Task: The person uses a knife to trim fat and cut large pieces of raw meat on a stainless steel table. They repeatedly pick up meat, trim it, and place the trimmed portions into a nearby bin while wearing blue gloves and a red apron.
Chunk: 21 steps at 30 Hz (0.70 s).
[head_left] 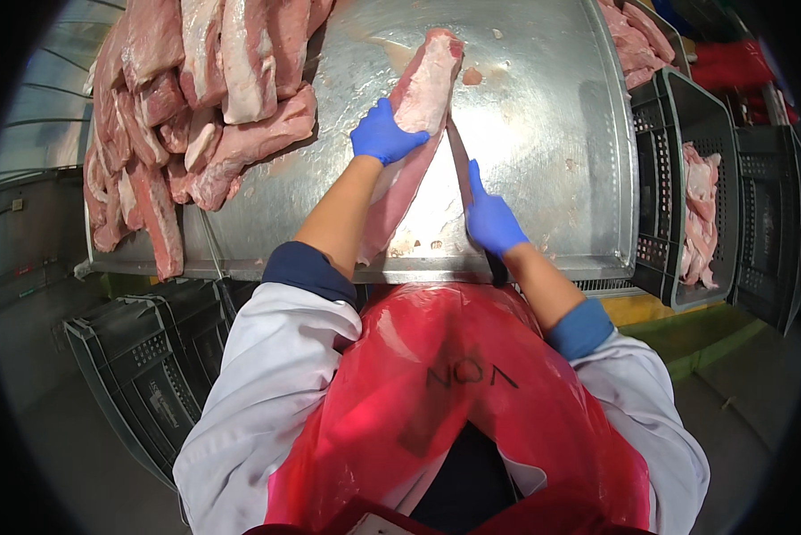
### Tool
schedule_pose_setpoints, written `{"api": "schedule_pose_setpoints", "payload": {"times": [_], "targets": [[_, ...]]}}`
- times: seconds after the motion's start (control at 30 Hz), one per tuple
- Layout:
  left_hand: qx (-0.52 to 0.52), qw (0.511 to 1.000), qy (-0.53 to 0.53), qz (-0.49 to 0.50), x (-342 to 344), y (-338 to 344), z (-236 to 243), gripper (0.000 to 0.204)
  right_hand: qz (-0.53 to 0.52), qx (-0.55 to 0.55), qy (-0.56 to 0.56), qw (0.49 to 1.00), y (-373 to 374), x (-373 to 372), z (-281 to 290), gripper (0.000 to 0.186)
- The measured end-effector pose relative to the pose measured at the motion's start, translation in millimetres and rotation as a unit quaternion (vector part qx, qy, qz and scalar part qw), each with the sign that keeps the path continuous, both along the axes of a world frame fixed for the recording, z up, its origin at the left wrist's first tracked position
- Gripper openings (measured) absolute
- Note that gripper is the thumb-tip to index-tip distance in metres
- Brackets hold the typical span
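A long piece of pork loin (429,85) with a pale fat side lies lengthwise on the metal table, its near end by the front edge. My left hand (386,134), in a blue glove, presses on the middle of the meat with the thumb stretched across it. In my right hand (492,218), also blue-gloved, is a knife (459,160), the fingers wrapped round its handle and the index finger stretched along it. The blade points away from me, and its tip is at the right side of the loin. Most of the handle is hidden by my hand.
Several pork loins (231,62) are heaped on the table's left. A small meat scrap (472,77) lies right of the loin. At the right, a dark crate (668,196) holds trimmings (700,214); more meat (632,45) sits behind it. Another crate (137,374) stands below left.
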<state>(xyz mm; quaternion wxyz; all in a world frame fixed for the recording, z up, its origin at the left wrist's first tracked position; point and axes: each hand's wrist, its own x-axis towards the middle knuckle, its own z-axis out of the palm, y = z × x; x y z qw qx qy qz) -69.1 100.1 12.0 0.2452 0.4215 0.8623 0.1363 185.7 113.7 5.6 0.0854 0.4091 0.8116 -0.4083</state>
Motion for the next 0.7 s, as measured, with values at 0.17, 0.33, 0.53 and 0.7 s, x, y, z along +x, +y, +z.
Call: {"api": "schedule_pose_setpoints", "payload": {"times": [0.17, 0.33, 0.53, 0.7], "targets": [[0.011, 0.993, -0.114, 0.041, -53, -8, -46, 0.114, 0.064, -0.093, 0.022, 0.993, -23, 97, 43, 0.081], [-0.022, 0.994, 0.070, -0.085, -9, 28, 22, 0.068, -0.117, -0.145, 0.107, 0.977, -11, 173, 58, 0.083], [0.170, 0.955, 0.228, -0.080, 68, 111, -86, 0.024, -0.174, -0.157, 0.136, 0.963, 36, 195, 44, 0.083], [0.249, 0.951, 0.153, -0.106, 90, 116, -114, 0.016, -0.153, -0.110, 0.151, 0.970, 52, 237, 28, 0.084]]}}
